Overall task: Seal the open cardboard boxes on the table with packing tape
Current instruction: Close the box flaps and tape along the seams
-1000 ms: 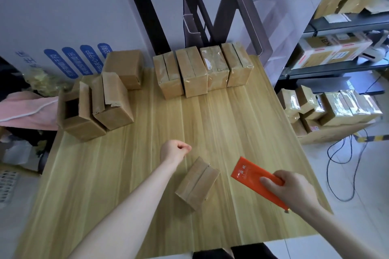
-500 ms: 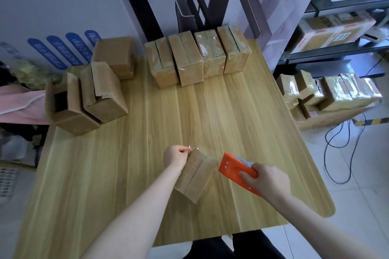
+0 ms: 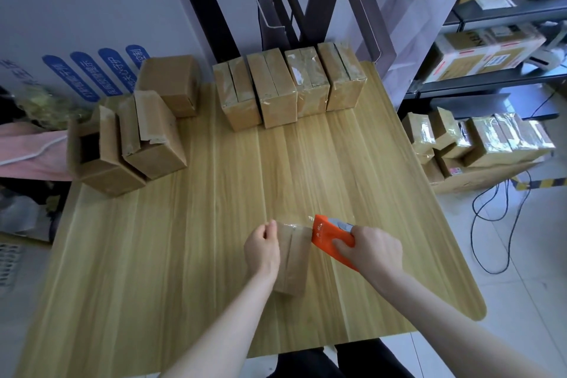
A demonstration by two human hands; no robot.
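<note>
Open boxes (image 3: pixel 122 144) at far left. Left hand (image 3: pixel 262 247): fingers curled on the far left corner of the small box (image 3: pixel 293 261), at front centre of the wooden table (image 3: pixel 184 255). Box long axis runs near-to-far, seam up. Orange tape dispenser (image 3: pixel 329 238) touches its far right corner, with the right hand (image 3: pixel 376 250) wrapped round it. Taped boxes (image 3: pixel 288 83) in the back row. Shelving (image 3: pixel 491 9) at right.

This is a parcel packing and storage room. A wooden table (image 3: pixel 214 224) carries a row of taped boxes (image 3: pixel 288 86) along its far edge and open boxes (image 3: pixel 122 144) at its left edge. To the right of the table, metal shelves (image 3: pixel 491 90) hold labelled parcels (image 3: pixel 478 52), and more wrapped parcels (image 3: pixel 497 141) are heaped on the floor.
</note>
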